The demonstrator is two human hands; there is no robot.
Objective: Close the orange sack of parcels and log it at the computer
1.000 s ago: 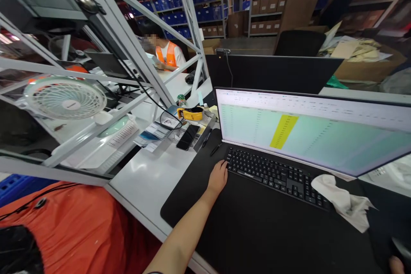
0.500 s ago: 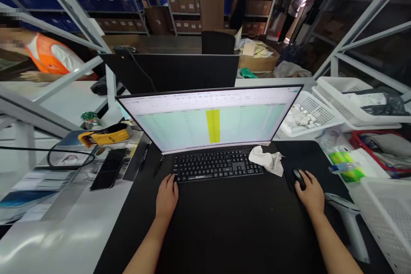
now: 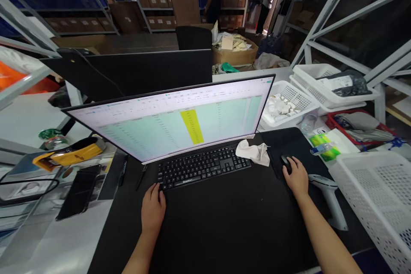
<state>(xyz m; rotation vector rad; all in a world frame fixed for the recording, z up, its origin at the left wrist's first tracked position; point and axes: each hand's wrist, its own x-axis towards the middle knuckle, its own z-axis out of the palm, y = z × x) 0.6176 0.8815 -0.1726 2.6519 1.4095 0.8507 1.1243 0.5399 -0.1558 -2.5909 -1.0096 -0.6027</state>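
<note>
Left hand (image 3: 153, 210) loosely open, fingertips at the near left corner of a flat, oblong black keyboard (image 3: 201, 168). Right hand (image 3: 297, 177), well apart, curled over a rounded black mouse (image 3: 285, 162). Keyboard lies between the two. Crumpled pale cloth (image 3: 253, 153) overlaps its right end. Dark mat (image 3: 224, 227) beneath; perforated white basket (image 3: 361, 205) farther right.

The keyboard (image 3: 203, 167) looks plastic, the desk mat (image 3: 224, 222) matt, the phone (image 3: 78, 192) glossy.
</note>
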